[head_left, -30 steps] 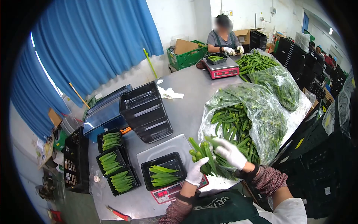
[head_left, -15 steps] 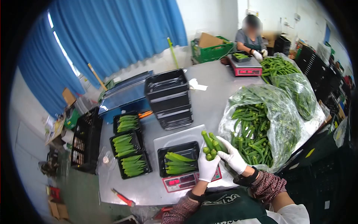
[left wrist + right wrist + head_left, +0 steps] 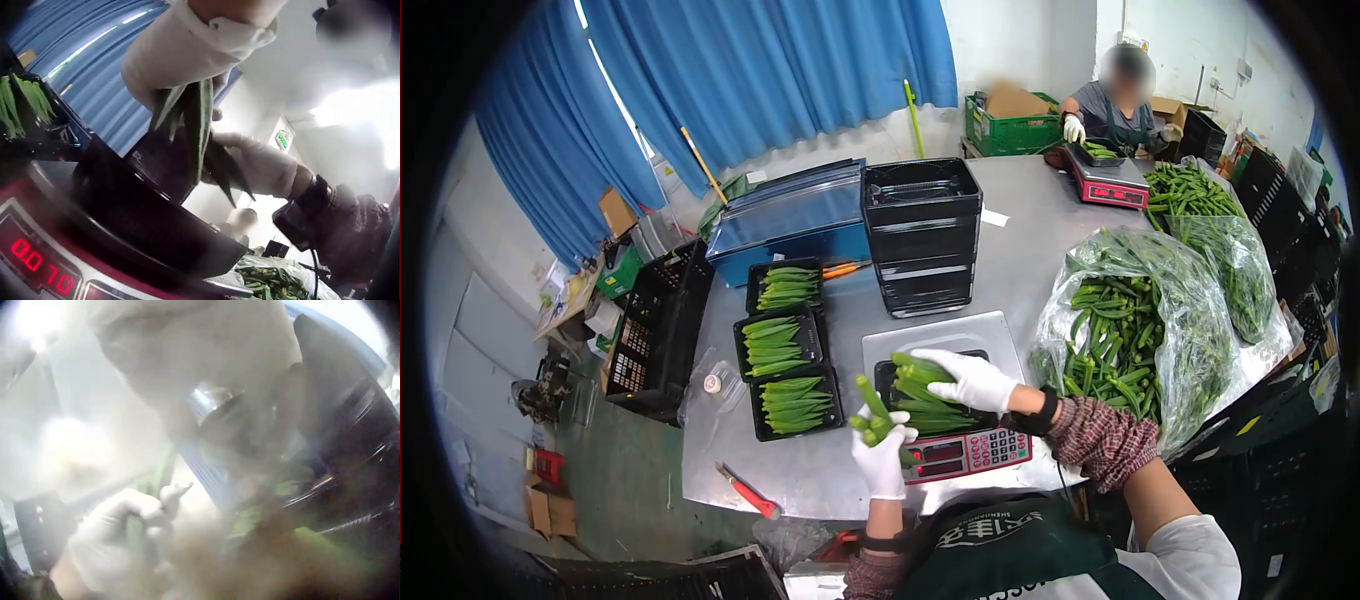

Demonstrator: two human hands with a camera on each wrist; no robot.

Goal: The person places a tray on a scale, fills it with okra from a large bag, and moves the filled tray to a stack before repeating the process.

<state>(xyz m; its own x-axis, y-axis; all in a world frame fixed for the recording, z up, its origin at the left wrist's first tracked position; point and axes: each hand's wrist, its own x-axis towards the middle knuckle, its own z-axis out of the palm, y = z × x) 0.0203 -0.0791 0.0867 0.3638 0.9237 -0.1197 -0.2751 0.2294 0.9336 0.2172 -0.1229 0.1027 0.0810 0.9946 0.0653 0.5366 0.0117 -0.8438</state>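
Item one: my left hand point(image 3: 880, 458), clamped round a small bunch of okra pods point(image 3: 874, 402), caps upward, tips hanging below the fist in the left wrist view.
Item two: my right hand point(image 3: 972, 382), well forward of the left, fingers over the loaded tray point(image 3: 884, 384); whether they pinch a pod I cannot tell, the right wrist view being blurred.
Item three: okra row point(image 3: 932, 416) in that tray, on the scale point(image 3: 935, 335), long axes roughly left to right, slanting slightly toward me.
Governing relation, as I judge it: tray to the right of the held bunch and slightly farther off, right hand nearer it; the bunch stands steeper than the row, so matching it calls for laying it flatter.
Hands: apart, upon one surface point(image 3: 1022, 255).
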